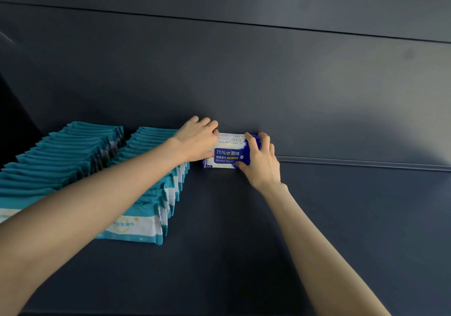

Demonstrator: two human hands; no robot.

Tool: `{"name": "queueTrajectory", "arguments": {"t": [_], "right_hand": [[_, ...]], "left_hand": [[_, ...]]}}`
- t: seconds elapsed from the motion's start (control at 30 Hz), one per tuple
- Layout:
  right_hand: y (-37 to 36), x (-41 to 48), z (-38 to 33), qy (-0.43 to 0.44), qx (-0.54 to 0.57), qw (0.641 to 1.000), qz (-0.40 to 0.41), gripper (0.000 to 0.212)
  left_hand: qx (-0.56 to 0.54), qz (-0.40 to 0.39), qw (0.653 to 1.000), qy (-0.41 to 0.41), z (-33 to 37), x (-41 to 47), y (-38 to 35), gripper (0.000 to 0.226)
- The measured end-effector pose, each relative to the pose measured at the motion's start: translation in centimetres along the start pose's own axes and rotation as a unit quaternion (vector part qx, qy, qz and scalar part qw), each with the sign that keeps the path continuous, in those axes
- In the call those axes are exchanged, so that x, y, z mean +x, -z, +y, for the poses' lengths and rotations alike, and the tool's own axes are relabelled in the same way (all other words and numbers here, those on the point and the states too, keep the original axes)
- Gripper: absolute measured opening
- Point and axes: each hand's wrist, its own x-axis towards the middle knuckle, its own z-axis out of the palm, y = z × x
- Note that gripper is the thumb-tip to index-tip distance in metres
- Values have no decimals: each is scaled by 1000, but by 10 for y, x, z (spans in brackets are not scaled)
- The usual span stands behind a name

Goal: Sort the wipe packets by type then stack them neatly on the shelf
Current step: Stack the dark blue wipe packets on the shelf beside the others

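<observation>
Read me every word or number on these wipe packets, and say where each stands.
"75% 酒精": top of the blue label on the alcohol wipe packet.
"酒精湿巾": same label, middle line.
"Alcohol Wipes": same label, bottom line.
"生湿巾": front teal wipe packet, start hidden.
Yellow tag, white-top print and the teal packet's bottom number: too small or blurred.

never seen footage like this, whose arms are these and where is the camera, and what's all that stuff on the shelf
There is no machine here. These are a person's two bare arms, filmed by one wide-angle camera worn on their head, looking forward and down. It is the only view. On the dark shelf, two rows of teal wipe packets stand at the left. Beside them, near the back wall, the left hand and right hand grip the two ends of a small bunch of blue alcohol wipe packets, whose front label faces the camera.
</observation>
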Motion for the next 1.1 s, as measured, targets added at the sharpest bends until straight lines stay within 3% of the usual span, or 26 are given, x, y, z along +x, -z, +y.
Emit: {"name": "queueTrajectory", "arguments": {"t": [0.27, 0.47, 0.63, 0.8, 0.93, 1.1], "right_hand": [[19, -2, -2, 15, 4, 1000, -9, 71], [54, -16, -6, 39, 29, 998, 50, 43], [86, -49, -13, 44, 33, 992, 111, 33], [98, -117, -18, 18, 36, 983, 181, 33], [87, -194, -23, -27, 10, 976, 218, 33], [66, -314, -31, -126, -12, 970, 209, 34]], "left_hand": [[-88, 1, 994, 59, -5, -11, 12, 50], [-147, 88, 978, 118, 8, -29, 35, 38], [-235, 178, 945, 142, 35, -57, 58, 36], [-313, 281, 896, 140, 77, -99, 69, 33], [-398, 280, 867, 107, 123, -147, 68, 40], [-455, 231, 860, -3, 187, -219, 58, 41]]}}
